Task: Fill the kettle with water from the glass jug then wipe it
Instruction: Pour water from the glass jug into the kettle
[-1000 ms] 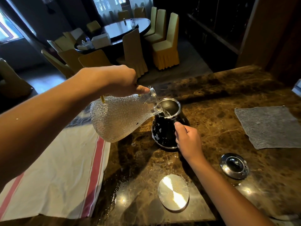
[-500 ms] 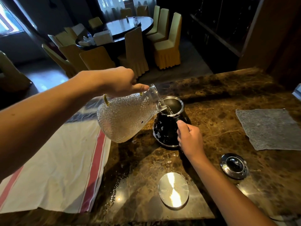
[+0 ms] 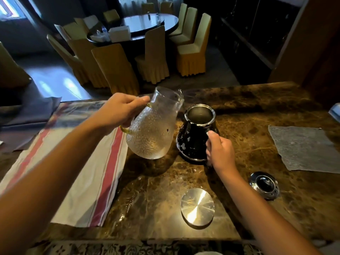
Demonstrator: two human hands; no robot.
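Glass jug [image 3: 153,129] now upright, handle hand-hidden

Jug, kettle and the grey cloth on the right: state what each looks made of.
Jug: clear glass with a dimpled, hammered surface; you see through it. Its handle looks amber.
Kettle: likely metal or enamel, glossy black with white specks and a shiny silver rim.
Grey cloth: matte, fuzzy fabric, possibly microfibre or felt; it lies flat on the polished marble-look counter.

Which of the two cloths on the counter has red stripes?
The white cloth on the left, under the left arm and beside the glass jug. The other cloth, on the right past the kettle, is plain grey.
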